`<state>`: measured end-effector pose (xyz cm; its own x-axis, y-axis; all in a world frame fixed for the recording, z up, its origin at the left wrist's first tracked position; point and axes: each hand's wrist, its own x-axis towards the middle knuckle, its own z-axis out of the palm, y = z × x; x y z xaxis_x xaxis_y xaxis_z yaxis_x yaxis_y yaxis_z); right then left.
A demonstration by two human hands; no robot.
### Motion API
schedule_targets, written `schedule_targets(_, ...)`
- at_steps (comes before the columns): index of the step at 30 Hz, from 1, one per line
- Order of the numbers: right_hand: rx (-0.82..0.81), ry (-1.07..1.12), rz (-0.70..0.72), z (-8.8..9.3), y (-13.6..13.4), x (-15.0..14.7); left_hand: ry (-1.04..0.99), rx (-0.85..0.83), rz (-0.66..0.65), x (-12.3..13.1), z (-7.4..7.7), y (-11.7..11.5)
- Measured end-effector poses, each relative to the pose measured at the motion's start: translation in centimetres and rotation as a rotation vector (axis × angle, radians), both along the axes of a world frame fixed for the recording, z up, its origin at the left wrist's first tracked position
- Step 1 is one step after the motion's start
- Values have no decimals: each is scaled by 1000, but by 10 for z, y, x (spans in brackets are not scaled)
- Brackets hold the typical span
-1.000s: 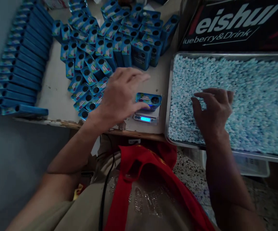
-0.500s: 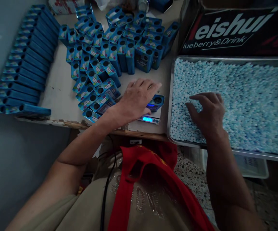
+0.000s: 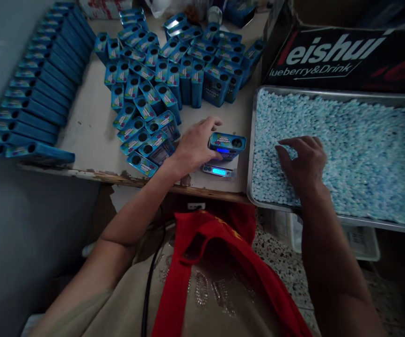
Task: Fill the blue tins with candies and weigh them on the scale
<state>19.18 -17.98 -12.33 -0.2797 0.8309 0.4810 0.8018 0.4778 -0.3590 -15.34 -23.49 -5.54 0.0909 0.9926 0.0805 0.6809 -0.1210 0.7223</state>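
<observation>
A blue candy tin (image 3: 227, 139) with a round hole in its top stands on a small digital scale (image 3: 220, 171), whose display glows blue. My left hand (image 3: 196, 142) is around the tin's left end. Its thumb lies at the tin's near side and its fingers are spread past the far side, with a visible gap. Over a metal tray (image 3: 252, 154) of small pale blue candies (image 3: 350, 154), my right hand (image 3: 306, 161) has its thumb and index fingertip almost together. What lies between those tips, if anything, is too small to see.
Several more blue tins (image 3: 146, 93) stand close together beyond my left hand. A tidy row of tins (image 3: 44, 84) lines the table's left side. Behind the tray is a black carton (image 3: 329, 61). The table's worn front edge (image 3: 100, 175) runs below my left forearm.
My left hand has drawn back leftward from over the tin, so its top shows fully. The right thumb and index fingertip have come closer together. The whole view has shifted slightly.
</observation>
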Motion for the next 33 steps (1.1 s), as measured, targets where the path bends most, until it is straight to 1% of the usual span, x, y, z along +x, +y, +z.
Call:
schedule_targets(2, -26, 103, -17, 3, 0, -2, -113, -35, -1, 2, -13, 4)
schedule_targets(4, -91, 272, -65, 6, -1, -5, -219, -77, -16, 5, -25, 7)
schedule_targets(6, -210, 488, -112, 11, -2, -11, -262, -67, -36, 10, -29, 6)
schedule_targets(8, -382, 712, -113, 18, -6, -19, -181, 47, -62, 17, -24, 3)
schedule_targets(11, -735, 1031, -31, 32, -17, -38, 94, 307, -120, 31, -2, -2)
schedule_targets(13, -963, 1230, 37, 41, -24, -54, 237, 431, -158, 41, 11, -1)
schedule_targets(15, -1119, 1371, 97, 47, -28, -68, 306, 467, -186, 48, 16, 5)
schedule_targets(17, -1198, 1442, 134, 50, -29, -79, 339, 444, -199, 52, 14, 12)
schedule_targets(19, -1199, 1456, 160, 48, -29, -84, 341, 415, -172, 52, 7, 18)
schedule_targets(22, -1111, 1439, 202, 42, -29, -84, 253, 382, -98, 47, -5, 22)
schedule_targets(24, -1090, 1432, 198, 37, -29, -82, 131, 345, -45, 43, -11, 22)
schedule_targets(27, -1063, 1440, 132, 35, -29, -81, -118, 255, 51, 39, -17, 20)
schedule_targets(30, -983, 1432, 74, 42, -30, -79, -323, 138, 113, 35, -20, 16)
schedule_targets(32, -899, 1361, 99, 52, -29, -78, -409, 71, 127, 33, -21, 11)
schedule_targets(33, -838, 1286, 132, 58, -28, -78, -450, 45, 135, 31, -22, 8)
